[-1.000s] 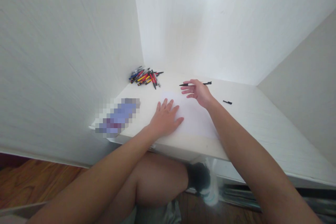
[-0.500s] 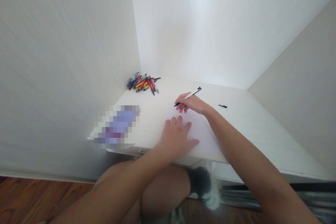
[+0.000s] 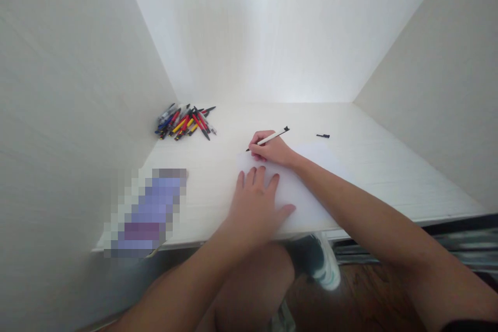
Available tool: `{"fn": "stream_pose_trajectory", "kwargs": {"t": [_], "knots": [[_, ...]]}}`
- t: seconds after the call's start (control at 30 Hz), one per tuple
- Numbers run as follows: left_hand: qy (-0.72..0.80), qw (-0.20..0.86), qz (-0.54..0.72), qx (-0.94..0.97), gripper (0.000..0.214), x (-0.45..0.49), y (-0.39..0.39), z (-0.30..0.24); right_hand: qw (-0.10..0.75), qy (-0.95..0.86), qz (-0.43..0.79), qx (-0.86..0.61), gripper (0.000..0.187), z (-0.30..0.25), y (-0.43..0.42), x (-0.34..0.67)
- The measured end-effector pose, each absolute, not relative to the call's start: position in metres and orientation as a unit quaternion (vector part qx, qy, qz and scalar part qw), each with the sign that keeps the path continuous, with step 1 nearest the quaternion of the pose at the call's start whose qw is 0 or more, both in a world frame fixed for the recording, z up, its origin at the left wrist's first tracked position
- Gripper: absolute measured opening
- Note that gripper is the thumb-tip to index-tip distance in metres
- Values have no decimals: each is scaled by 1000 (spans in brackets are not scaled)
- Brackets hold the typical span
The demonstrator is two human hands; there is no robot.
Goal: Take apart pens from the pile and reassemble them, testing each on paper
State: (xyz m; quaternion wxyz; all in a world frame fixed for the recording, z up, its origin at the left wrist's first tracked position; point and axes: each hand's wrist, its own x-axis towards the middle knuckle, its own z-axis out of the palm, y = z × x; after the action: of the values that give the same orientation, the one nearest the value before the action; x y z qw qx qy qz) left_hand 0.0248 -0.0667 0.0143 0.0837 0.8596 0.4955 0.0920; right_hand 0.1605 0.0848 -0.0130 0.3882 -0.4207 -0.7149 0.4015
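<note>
My right hand pinches the slim white black-tipped pen to write, while my flat, spread left hand steadies the white paper sheet.

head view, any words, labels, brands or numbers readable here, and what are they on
No text can be read anywhere.
pen in the right hand: white barrel, no print that can be made out.
pile of pens: any print is too small to read.
blurred object at the left: pixelated, unreadable.
sheet of paper under the left hand: looks blank where it shows.
</note>
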Motion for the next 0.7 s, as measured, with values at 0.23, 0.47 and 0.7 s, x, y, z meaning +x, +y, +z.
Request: {"fn": "stream_pose_trajectory", "kwargs": {"t": [0.23, 0.47, 0.7], "knots": [[478, 111, 49, 870, 73, 17, -66, 18, 361, -732, 387, -429, 8, -10, 82, 159], [473, 123, 30, 872, 79, 15, -66, 18, 367, -732, 355, -451, 13, -7, 80, 157], [477, 126, 6, 870, 82, 17, -65, 19, 364, -740, 340, -453, 15, -11, 81, 157]]}}
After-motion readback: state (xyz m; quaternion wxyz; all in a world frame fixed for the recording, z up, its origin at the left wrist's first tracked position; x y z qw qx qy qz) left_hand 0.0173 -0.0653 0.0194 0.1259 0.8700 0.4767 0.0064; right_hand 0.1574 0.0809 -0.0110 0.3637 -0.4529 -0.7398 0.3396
